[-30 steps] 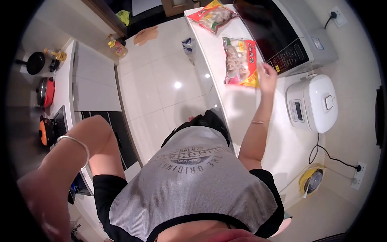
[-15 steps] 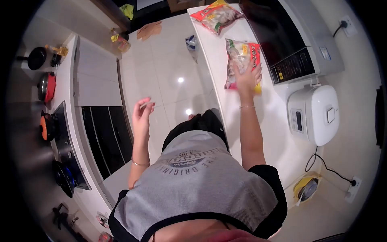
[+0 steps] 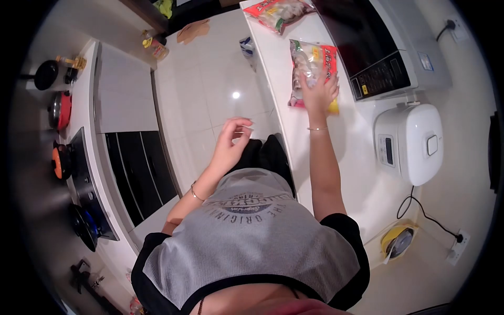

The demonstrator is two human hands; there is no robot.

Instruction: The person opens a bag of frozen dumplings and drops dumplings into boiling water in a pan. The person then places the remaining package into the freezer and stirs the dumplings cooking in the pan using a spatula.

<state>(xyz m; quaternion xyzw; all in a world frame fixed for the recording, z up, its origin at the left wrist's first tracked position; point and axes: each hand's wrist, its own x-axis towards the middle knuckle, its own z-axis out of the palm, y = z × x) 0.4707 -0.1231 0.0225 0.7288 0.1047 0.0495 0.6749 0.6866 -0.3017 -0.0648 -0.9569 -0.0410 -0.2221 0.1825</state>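
Look, the right hand (image 3: 317, 97) is on top of the bag (image 3: 308, 55). Its fingers are spread out and the thumb points the other way, so it looks open and not squeezed tight. I can't tell how hard it pushes. A wide hand like that is good for stopping a soft, slippery bag from sliding, I think.

The bag lies on its big side on the white top (image 3: 357, 142), close to the oven (image 3: 362, 37). Lying down, it can't tip over, and the lumps inside have lots of top under them. The hand is on the end near the person, maybe because that end is easy to reach.

Up past it, another bag (image 3: 281, 14) lies on the same top, near the oven too. No hand touches that one.

The left hand (image 3: 231, 144) is up in the air in front of the tummy, over the floor side. Its fingers are bent but loose, and it looks like it holds nothing. It isn't near the bag, so I guess one hand is enough there.

The cooker (image 3: 420, 142) sits by the wall, near the oven. That could be so its black wire (image 3: 420, 205) can get to the plug (image 3: 459, 238).
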